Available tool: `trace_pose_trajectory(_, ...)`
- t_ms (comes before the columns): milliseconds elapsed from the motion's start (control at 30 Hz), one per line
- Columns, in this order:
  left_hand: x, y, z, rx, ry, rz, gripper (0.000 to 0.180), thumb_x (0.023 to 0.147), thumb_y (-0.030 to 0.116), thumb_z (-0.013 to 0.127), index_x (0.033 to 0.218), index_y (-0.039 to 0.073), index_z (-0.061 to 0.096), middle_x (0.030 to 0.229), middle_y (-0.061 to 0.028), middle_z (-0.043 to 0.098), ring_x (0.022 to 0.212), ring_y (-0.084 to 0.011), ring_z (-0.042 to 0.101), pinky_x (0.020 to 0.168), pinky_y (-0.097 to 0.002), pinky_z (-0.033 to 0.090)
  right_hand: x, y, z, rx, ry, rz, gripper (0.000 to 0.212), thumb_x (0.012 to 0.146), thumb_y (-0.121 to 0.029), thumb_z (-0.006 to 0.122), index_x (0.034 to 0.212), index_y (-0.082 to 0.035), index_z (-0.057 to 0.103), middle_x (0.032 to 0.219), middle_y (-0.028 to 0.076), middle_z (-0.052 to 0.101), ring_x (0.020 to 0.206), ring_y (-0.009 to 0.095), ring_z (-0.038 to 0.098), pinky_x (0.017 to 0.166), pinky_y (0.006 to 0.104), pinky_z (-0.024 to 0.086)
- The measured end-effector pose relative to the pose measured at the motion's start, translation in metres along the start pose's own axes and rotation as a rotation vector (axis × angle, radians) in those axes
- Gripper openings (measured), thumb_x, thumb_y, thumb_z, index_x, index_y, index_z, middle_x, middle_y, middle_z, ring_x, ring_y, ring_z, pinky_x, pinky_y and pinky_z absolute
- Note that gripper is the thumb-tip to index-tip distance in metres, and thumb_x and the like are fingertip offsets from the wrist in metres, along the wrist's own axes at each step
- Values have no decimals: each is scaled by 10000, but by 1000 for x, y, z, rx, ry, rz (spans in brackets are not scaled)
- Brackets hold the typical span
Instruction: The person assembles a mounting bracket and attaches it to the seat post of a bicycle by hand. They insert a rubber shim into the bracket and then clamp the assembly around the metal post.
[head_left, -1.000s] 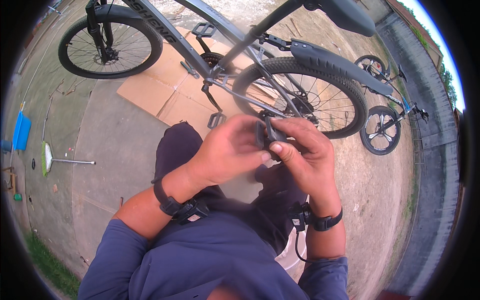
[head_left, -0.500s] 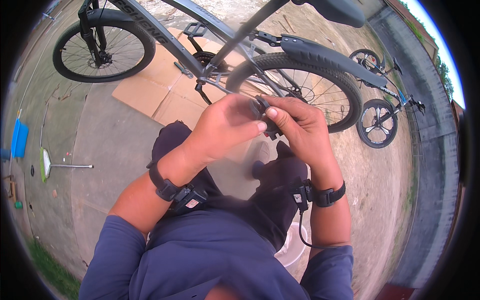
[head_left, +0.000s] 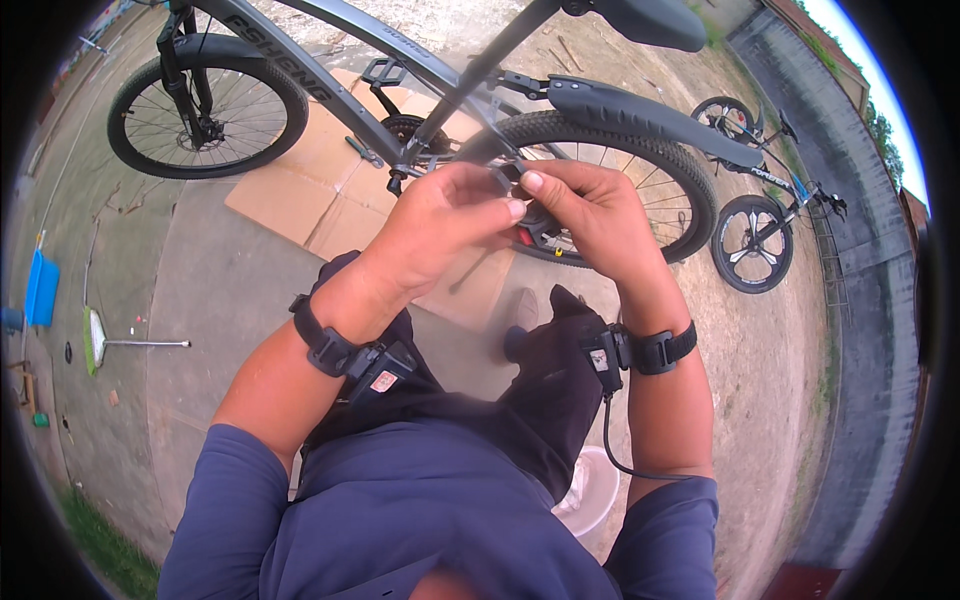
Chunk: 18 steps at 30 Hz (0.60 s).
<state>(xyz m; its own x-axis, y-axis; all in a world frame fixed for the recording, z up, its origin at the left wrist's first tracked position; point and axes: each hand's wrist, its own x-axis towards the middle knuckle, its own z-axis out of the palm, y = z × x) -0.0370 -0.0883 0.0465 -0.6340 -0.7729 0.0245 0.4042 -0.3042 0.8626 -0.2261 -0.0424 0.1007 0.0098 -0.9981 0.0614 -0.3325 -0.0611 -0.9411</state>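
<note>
Both hands meet in front of the rear wheel [head_left: 690,190] of a grey mountain bike [head_left: 365,120]. A small black part [head_left: 542,228] with a red patch and a yellow spot is between them; its exact kind cannot be made out. My left hand [head_left: 440,225] closes on its left side, thumb pointing toward the other hand. My right hand [head_left: 590,210] pinches its upper end between thumb and fingers. The fingers cover much of the part. Each wrist carries a black strap with a small device.
Flattened cardboard [head_left: 270,205] lies under the bike, with a green-handled tool [head_left: 362,150] on it. A second bicycle [head_left: 755,245] is at right, beside a wall [head_left: 870,260]. At left are a blue dustpan [head_left: 41,290] and a broom [head_left: 95,340]. A pale bucket [head_left: 603,490] stands beside me.
Both hands have moved slightly up with the black part, which is turned so more of its red and yellow shows. The view has shifted a little.
</note>
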Motion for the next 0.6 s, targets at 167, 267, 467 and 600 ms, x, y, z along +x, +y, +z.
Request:
trace_pose_trajectory(167, 3, -1, 0, 58, 36, 13, 393, 899, 189, 766, 1178, -51, 631, 1054, -94, 697, 902, -144, 692, 789, -285, 565, 3, -2, -1, 29, 11, 25, 303, 970, -257, 707, 1110, 8, 756, 895, 50, 720, 771, 85, 639, 664, 254, 530)
trace_pose_trajectory(267, 10, 0, -3, 92, -16, 26, 391, 925, 210, 747, 1190, -27, 584, 1101, -107, 662, 920, -223, 727, 770, -290, 570, 9, 3, -7, 16, -2, 64, 323, 974, -282, 698, 1115, 3, 755, 908, 53, 724, 780, 98, 651, 663, 255, 532)
trace_pose_trajectory(467, 27, 10, -2, 100, -16, 31, 393, 926, 226, 743, 1176, -36, 588, 1096, -105, 662, 919, -218, 724, 769, -285, 569, 26, 2, -17, 62, -26, 36, 364, 982, -298, 684, 1127, 31, 739, 944, 80, 735, 813, 145, 691, 713, 278, 557)
trace_pose_trajectory(600, 41, 18, -4, 133, -12, 56, 392, 921, 244, 746, 1148, -43, 605, 1083, -111, 662, 912, -224, 722, 763, -284, 569, 39, -1, -21, 121, -43, 9, 374, 980, -292, 686, 1108, 57, 731, 956, 101, 736, 851, 171, 712, 766, 306, 579)
